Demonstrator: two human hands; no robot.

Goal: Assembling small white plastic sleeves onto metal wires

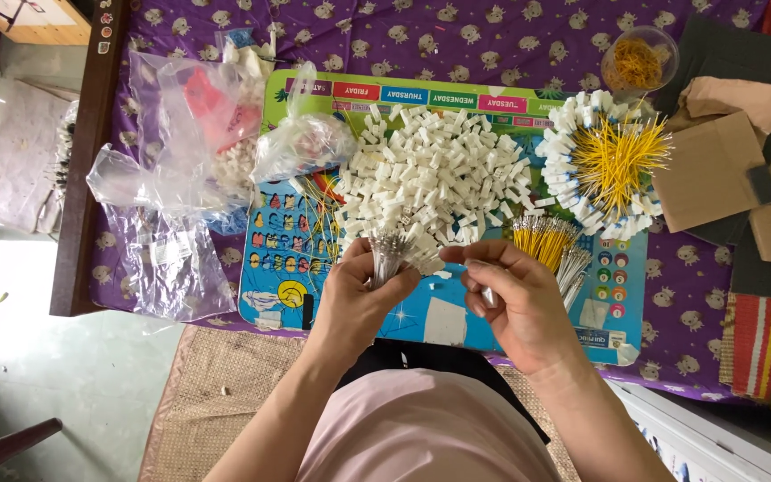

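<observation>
Silvery-tipped wire bundle (387, 254) — thin, bunched strands, metal ends up toward 12 o'clock, long axis near vertical, just below the white connector heap (430, 183). Clamped in the left hand (363, 299), fingers curled shut around it. Right hand (515, 299) at 3 o'clock of it — fingertips pinched together; anything between them too small to tell.

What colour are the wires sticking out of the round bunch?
Yellow wires, with white connector ends; seen in the head view.

white connector pile (430, 178) ahead, plastic bags (180, 178) crowding left
</observation>
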